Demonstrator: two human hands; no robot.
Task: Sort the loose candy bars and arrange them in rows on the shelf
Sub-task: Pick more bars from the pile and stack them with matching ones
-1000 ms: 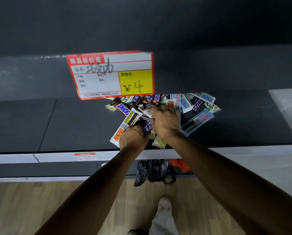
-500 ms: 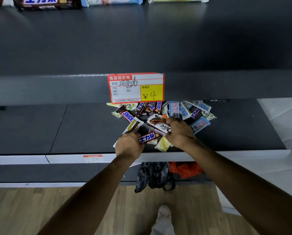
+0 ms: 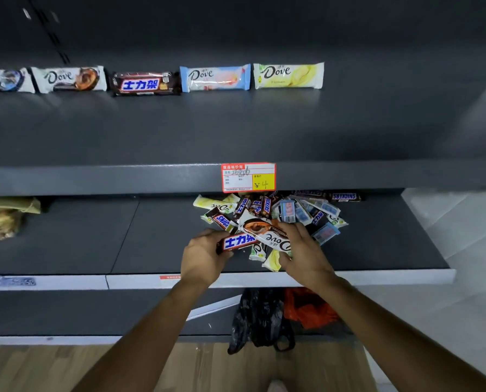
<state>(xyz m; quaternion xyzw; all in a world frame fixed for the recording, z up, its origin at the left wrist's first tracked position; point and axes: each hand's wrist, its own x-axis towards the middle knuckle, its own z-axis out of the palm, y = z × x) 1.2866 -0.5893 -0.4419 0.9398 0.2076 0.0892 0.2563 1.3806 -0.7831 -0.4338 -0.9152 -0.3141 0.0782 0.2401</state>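
A loose pile of candy bars (image 3: 301, 212) lies on the dark middle shelf (image 3: 94, 236), under the price tag. My left hand (image 3: 202, 258) grips a brown Snickers bar (image 3: 237, 241) with blue Chinese lettering at the pile's near edge. My right hand (image 3: 304, 256) holds a white and orange Dove bar (image 3: 267, 232) just beside it. On the upper shelf (image 3: 236, 125) a row of single bars lies side by side: two white Dove bars, a brown Snickers bar (image 3: 145, 84), a blue Dove bar (image 3: 215, 77) and a yellow Dove bar (image 3: 288, 75).
A red and yellow price tag (image 3: 248, 177) hangs from the upper shelf's front edge. A crumpled yellowish bag (image 3: 1, 219) sits at the middle shelf's far left. Below, a black bag (image 3: 260, 318) and an orange bag (image 3: 306, 308) lie on the bottom shelf. Wooden floor is underneath.
My view has tilted up, bringing the upper shelf's row of bars into sight. My hands have pulled a Snickers bar and a Dove bar out of the pile's near edge.
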